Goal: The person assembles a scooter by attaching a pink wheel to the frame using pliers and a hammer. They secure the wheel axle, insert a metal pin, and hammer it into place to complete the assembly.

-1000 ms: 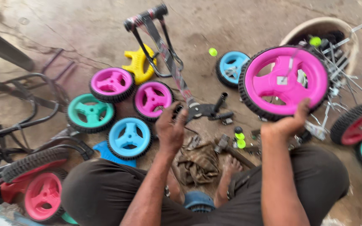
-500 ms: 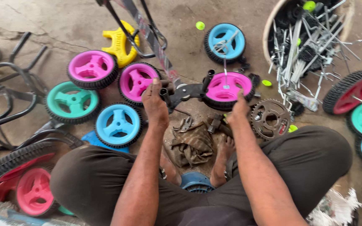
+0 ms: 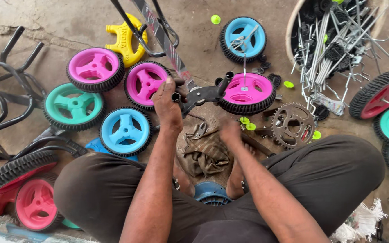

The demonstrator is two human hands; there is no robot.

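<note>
My left hand (image 3: 167, 107) grips the end of a black metal frame bracket (image 3: 202, 94) that lies on the floor. A pink plastic wheel with a black tyre (image 3: 247, 93) sits on the bracket's other end, a thin axle rod standing up through its hub. My right hand (image 3: 230, 132) is blurred and low over the floor, just in front of the pink wheel and beside two small green caps (image 3: 247, 123). Whether it holds anything cannot be made out. A brown rag (image 3: 205, 154) and small tools lie between my feet.
Pink (image 3: 94, 67), (image 3: 146, 83), green (image 3: 74, 104) and blue (image 3: 124, 130), (image 3: 243, 38) wheels lie left and behind. A chain sprocket (image 3: 292, 123) is to the right, with a tub of metal rods (image 3: 338, 40) and a red wheel (image 3: 377, 94). Black tube frames (image 3: 1, 90) stand left.
My right hand brought the large pink wheel down onto the bracket, then left it and dropped toward the floor. My left hand stayed on the bracket end.
</note>
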